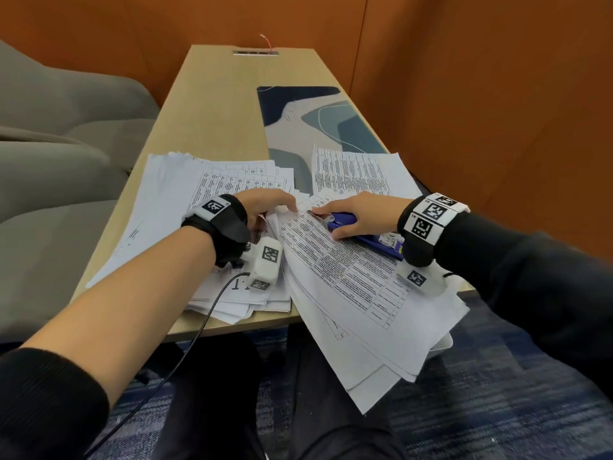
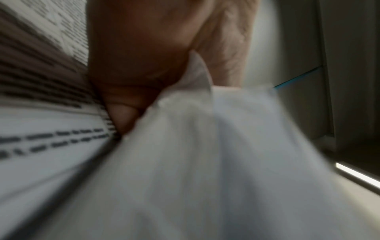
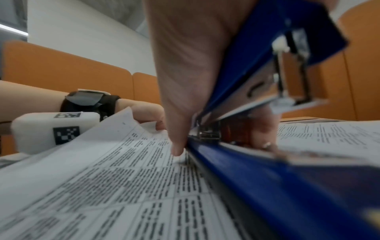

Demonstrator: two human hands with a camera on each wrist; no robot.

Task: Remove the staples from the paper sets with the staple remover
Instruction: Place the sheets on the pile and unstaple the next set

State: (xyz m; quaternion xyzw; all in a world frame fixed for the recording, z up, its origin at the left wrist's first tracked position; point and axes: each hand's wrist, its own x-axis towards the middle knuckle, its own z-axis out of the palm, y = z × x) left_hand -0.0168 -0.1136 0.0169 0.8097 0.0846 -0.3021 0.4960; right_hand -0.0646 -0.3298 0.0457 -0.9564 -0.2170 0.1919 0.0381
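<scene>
Staple remover [image 1: 345, 224] meets paper set [image 1: 345, 277] at table's [image 1: 212, 127] near edge.
Right hand [image 1: 361, 214] grips the blue tool, tip down; left hand [image 1: 265, 207] pinches the set's curled corner.

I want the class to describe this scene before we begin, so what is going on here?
A person sits at a table strewn with printed papers. The right hand holds a blue stapler flat on the top paper set, its metal tip at the set's far corner. The left hand pinches the sheets at that corner. No staple can be made out.
</scene>
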